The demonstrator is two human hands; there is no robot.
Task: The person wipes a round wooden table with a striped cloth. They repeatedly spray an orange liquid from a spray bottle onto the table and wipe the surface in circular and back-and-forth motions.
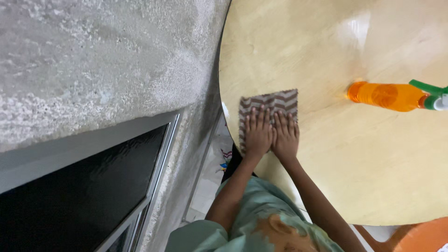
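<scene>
Head view: both hands, left hand (258,135) and right hand (285,136), press flat-fingered on the striped cloth (270,103), mid-wipe on the tabletop (354,154); next likely needs steady sliding pressure.

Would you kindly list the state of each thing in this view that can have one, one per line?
Zigzag cleaning cloth: spread flat on the table near its edge, partly covered by both hands.
Left hand: open, palm down on the cloth.
Right hand: open, palm down on the cloth, beside the left.
Orange spray bottle: on the table, apart from the hands, green trigger head fitted.
Round wooden table: glossy.
Window: dark; open or shut unclear.
</scene>
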